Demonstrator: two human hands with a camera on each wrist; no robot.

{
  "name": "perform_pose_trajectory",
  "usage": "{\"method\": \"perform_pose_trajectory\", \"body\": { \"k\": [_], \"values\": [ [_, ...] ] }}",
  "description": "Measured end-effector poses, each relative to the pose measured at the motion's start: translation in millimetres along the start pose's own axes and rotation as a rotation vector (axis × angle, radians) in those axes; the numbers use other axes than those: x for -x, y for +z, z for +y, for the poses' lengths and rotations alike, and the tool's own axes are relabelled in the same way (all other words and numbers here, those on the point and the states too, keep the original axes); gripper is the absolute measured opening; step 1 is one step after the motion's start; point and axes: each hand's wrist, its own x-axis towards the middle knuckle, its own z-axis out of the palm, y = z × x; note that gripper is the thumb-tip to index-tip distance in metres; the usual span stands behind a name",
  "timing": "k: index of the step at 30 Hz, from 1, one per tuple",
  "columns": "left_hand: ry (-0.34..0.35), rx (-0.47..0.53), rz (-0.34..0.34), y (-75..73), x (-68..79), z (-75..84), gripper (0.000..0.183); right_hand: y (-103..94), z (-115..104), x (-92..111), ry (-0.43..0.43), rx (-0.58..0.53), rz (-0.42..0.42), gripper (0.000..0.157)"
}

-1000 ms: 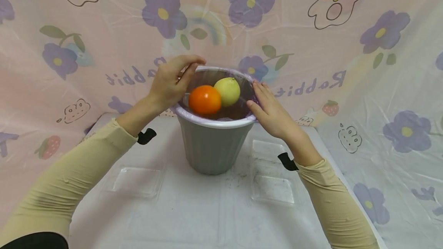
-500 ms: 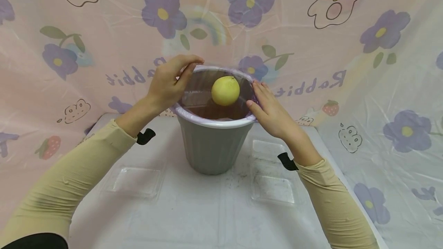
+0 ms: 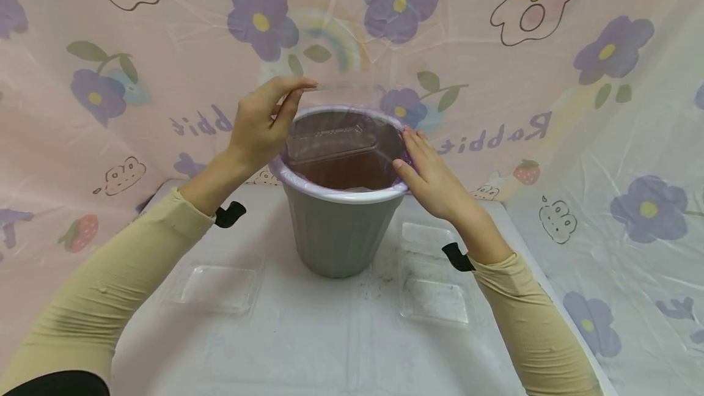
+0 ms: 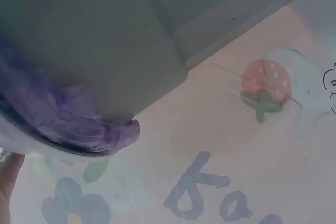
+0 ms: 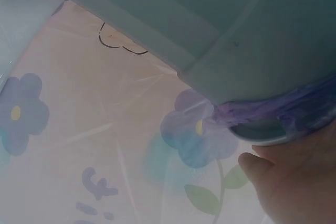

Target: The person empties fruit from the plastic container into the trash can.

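Note:
A grey trash bin (image 3: 341, 231) stands upright on the white table, a purple bag (image 3: 283, 179) folded over its white rim. My left hand (image 3: 261, 121) pinches a clear plastic box (image 3: 335, 145) between thumb and fingers, tilted over the bin's mouth. At the right side of the rim my right hand (image 3: 431, 176) rests with fairly straight fingers, thumb toward the opening. In the right wrist view, part of the right hand (image 5: 299, 182) is against the rim by the purple bag (image 5: 257, 108). The left wrist view shows the bin's wall (image 4: 105, 40) and bag (image 4: 68, 108). The bin's bottom is hidden.
One clear plastic tray (image 3: 217, 286) lies on the table (image 3: 308, 341) left of the bin. To the right lies another clear tray (image 3: 434, 298), dark specks beside it. A patterned pink curtain (image 3: 181, 47) hangs behind and at both sides.
First the orange persimmon-like fruit, then the yellow lemon-like one, has gone from view in the bin's mouth. My left hand has risen slightly with the box; the right hand has stayed put.

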Motion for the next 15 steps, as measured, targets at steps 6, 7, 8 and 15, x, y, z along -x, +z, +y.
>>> {"method": "perform_pose_trajectory", "body": {
  "k": [6, 7, 8, 15],
  "values": [
    [-0.041, 0.067, 0.030, -0.8, 0.4, -1.2, 0.022, 0.5, -0.9, 0.3, 0.002, 0.008, 0.001, 0.072],
    [-0.057, 0.085, 0.037, -1.0, 0.6, -1.4, 0.022, 0.5, -0.9, 0.4, 0.002, 0.009, 0.001, 0.072],
    [-0.072, 0.103, 0.045, -1.3, 0.7, -1.8, 0.022, 0.5, -0.9, 0.4, 0.000, 0.009, 0.002, 0.072],
    [-0.266, 0.254, 0.159, -7.5, -5.7, 14.2, 0.021, 0.5, 1.3, -0.2, -0.003, 0.005, 0.008, 0.071]
  ]
}}
